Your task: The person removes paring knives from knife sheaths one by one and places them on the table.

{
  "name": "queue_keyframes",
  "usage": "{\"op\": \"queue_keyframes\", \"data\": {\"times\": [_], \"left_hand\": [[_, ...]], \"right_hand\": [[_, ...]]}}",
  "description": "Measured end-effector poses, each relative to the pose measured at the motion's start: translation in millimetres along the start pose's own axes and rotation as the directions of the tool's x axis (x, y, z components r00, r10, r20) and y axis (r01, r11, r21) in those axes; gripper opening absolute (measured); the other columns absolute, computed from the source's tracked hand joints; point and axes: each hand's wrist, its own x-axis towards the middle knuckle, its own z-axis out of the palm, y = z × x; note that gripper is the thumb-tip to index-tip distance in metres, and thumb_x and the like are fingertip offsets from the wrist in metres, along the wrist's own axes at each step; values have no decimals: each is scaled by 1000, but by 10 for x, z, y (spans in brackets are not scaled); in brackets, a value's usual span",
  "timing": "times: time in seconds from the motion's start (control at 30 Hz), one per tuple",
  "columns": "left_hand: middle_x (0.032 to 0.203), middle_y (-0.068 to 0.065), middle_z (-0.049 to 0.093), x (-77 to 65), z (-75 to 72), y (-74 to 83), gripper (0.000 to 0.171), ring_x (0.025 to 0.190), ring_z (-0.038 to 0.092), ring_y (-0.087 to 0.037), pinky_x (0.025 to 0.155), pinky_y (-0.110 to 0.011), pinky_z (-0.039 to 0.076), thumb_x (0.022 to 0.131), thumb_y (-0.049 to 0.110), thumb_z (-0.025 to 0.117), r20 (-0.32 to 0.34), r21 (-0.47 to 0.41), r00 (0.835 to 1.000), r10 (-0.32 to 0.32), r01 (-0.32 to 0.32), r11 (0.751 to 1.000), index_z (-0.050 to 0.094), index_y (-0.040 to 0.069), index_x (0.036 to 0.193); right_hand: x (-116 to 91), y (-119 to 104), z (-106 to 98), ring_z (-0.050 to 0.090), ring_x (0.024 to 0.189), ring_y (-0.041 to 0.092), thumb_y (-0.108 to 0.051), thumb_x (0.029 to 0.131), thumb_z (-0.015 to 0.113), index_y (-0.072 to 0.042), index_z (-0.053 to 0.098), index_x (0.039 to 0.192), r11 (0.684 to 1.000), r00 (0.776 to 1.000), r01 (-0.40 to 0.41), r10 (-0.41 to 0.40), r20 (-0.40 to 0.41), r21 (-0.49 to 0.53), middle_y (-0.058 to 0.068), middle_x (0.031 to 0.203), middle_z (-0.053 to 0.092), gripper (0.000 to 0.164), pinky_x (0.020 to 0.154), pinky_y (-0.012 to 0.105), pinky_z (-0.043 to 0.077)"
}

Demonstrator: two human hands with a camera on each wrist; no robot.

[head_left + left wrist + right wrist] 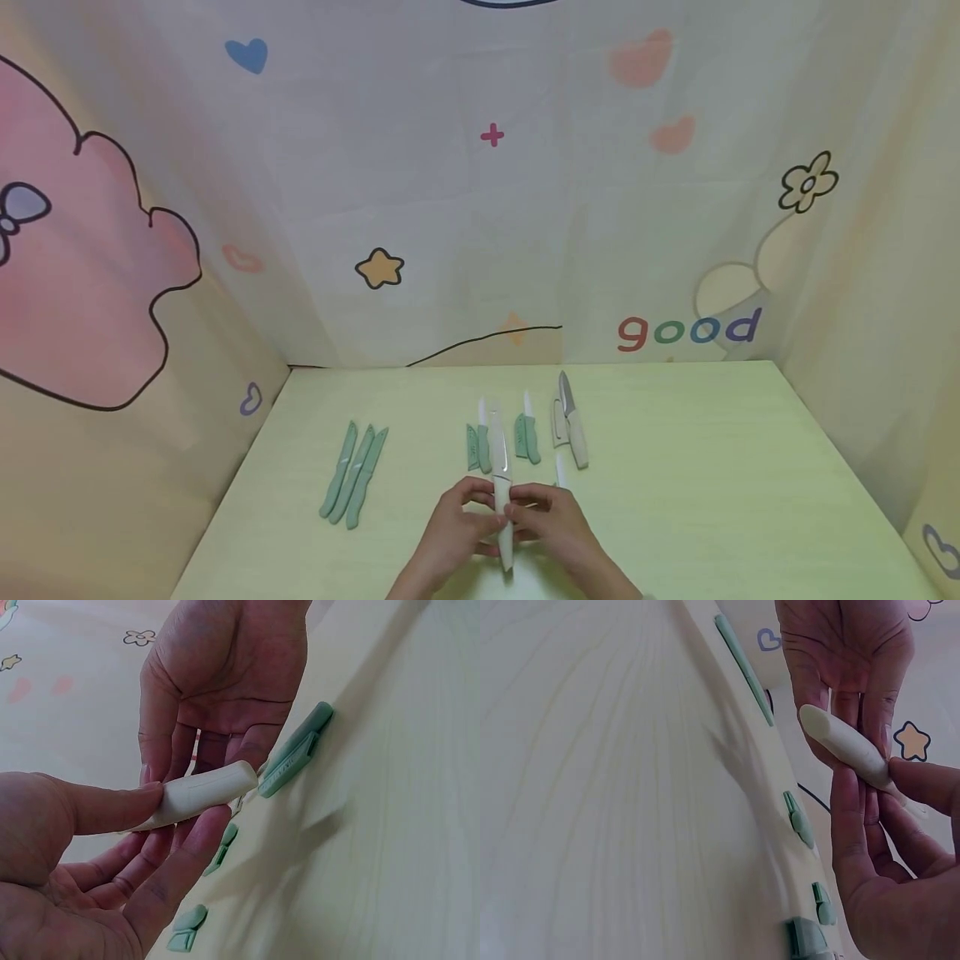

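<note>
Both hands hold a white-handled knife [506,529] upright in the head view, its long pale blade end pointing away over the table. My left hand [453,525] pinches the handle [202,793] from the left, thumb on top and fingers beneath. From the other side my right hand [558,529] grips the same handle with thumb and fingertips. Just beyond lie two small green-handled knives, one left [483,450] and one right [532,437], each beside a green sheath. A third white blade [561,472] shows behind the right hand, which hides its handle.
Three green knives [362,479] lie side by side at the left of the pale table [712,500]. At the back right a larger knife [577,440] with a cream handle and grey blade lies against its cream sheath [558,425]. A printed curtain [450,183] stands behind.
</note>
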Motion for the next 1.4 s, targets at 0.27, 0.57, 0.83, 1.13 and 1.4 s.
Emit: {"op": "queue_keyframes", "data": {"times": [0.27, 0.57, 0.83, 1.13, 1.4], "left_hand": [[104, -14, 57, -40, 166, 90, 37, 79, 66, -24, 57, -42, 62, 81, -1, 72, 19, 23, 1000, 3, -3, 1000, 56, 3, 114], [102, -11, 57, 36, 254, -60, 37, 75, 66, -23, 56, -43, 61, 80, -2, 71, 50, 27, 999, 4, -6, 1000, 56, 5, 113], [100, -12, 58, 22, 289, -66, 37, 74, 66, -23, 55, -41, 61, 80, -2, 70, 70, 29, 998, 4, -6, 1000, 56, 5, 113], [98, -10, 60, 18, 291, -23, 37, 75, 66, -23, 58, -41, 62, 81, 3, 72, 112, 56, 994, -5, -1, 998, 57, 7, 114], [109, -8, 63, 122, 200, 51, 41, 88, 64, -18, 75, -41, 59, 88, 12, 65, 107, 226, 992, 68, -91, 970, 56, 8, 128]], "right_hand": [[-90, -39, -116, 65, 85, 28, -13, 88, 69, 9, 63, 114, 999, 999, -40, 39, -33, -28, 16, 102, 66, 35, 73, 42, 61], [-159, -31, -197, 64, 85, 25, -15, 88, 70, 9, 63, 112, 997, 995, -74, 71, -70, -39, 12, 99, 68, 34, 71, 40, 61], [-187, -7, -242, 64, 83, 25, -11, 89, 69, 12, 61, 110, 995, 994, -95, 93, -59, -24, 12, 99, 68, 32, 72, 43, 61], [-260, -21, -276, 64, 87, 24, -14, 89, 70, 10, 61, 114, 995, 993, -95, 94, -68, -20, 11, 102, 68, 36, 71, 38, 61], [-322, -40, -303, 63, 85, 22, -16, 87, 72, 11, 61, 112, 994, 991, -94, 88, -97, -58, 11, 101, 68, 38, 68, 37, 61]]}}
